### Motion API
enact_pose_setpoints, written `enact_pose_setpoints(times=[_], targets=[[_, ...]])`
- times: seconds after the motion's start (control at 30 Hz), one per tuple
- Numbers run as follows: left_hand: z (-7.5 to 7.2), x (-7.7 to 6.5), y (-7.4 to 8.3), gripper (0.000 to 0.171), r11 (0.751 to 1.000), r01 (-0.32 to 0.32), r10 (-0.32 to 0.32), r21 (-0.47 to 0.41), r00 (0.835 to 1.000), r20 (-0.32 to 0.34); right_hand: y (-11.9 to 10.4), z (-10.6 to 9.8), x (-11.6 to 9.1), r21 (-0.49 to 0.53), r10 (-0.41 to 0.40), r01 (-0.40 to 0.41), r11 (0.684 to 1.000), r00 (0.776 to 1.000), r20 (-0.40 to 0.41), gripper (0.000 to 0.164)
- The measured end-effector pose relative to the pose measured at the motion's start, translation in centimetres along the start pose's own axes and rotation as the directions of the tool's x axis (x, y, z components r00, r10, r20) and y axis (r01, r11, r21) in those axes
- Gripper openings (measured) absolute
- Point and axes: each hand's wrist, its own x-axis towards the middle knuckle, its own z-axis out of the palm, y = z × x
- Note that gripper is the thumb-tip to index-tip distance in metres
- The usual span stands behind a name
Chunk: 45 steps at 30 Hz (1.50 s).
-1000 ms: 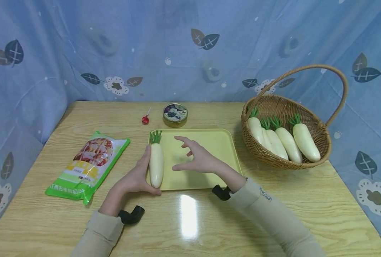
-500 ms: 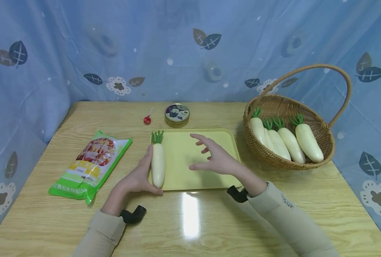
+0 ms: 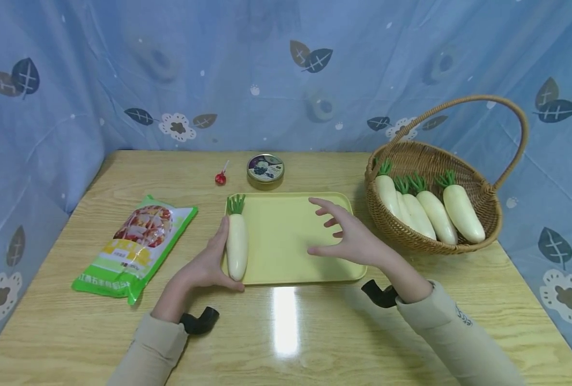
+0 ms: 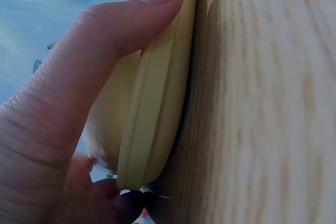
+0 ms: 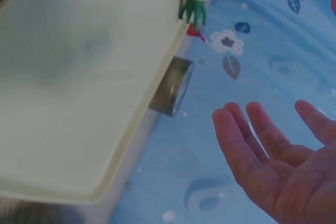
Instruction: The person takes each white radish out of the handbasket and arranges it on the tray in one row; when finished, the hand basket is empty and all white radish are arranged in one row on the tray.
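Note:
A white radish (image 3: 237,244) with green tops lies lengthwise along the left side of the yellow tray (image 3: 290,236). My left hand (image 3: 206,265) rests at the tray's near left corner, fingers straight along the left edge beside the radish. In the left wrist view its thumb (image 4: 121,24) lies on the tray's rim. Over the right part of the tray hovers my right hand (image 3: 348,236), fingers spread and holding nothing. To its right, a wicker basket (image 3: 428,153) contains several more white radishes (image 3: 463,214).
A green and white food bag (image 3: 136,249) lies left of the tray. Behind the tray, a round tin (image 3: 265,172) stands near a red lollipop (image 3: 220,178). The basket's tall handle (image 3: 517,115) arches over the right side. A blue patterned curtain (image 3: 247,64) encloses the wooden table (image 3: 208,354).
My right hand has moved rightward across the tray, away from the radish and towards the basket. The left hand has stayed at the tray's corner, and the radish has not moved on the tray.

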Motion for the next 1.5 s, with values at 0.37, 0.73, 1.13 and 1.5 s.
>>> enact_pose_setpoints(times=[0.37,0.73,1.13,1.5], targets=[[-0.4,-0.2,0.1,0.148,1.0,-0.007,0.007,0.009,1.0,-0.003,0.3,-1.4,-0.9,-0.022,0.021,-0.022,1.0,1.0,-0.022,0.084],[0.1,0.1,0.0,0.149,1.0,-0.004,0.004,0.005,1.0,0.002,0.5,-2.6,-2.3,-0.01,0.039,-0.039,0.999,0.998,-0.057,0.081],[0.3,0.2,0.1,0.149,1.0,0.001,-0.001,-0.001,1.0,0.004,1.0,-4.0,-3.5,-0.035,0.023,-0.027,0.999,0.994,-0.111,0.082],[0.1,0.0,0.1,0.15,1.0,0.006,-0.006,-0.007,1.0,-0.001,1.3,-5.1,-4.4,-0.053,0.018,-0.026,0.998,0.989,-0.146,0.079]])
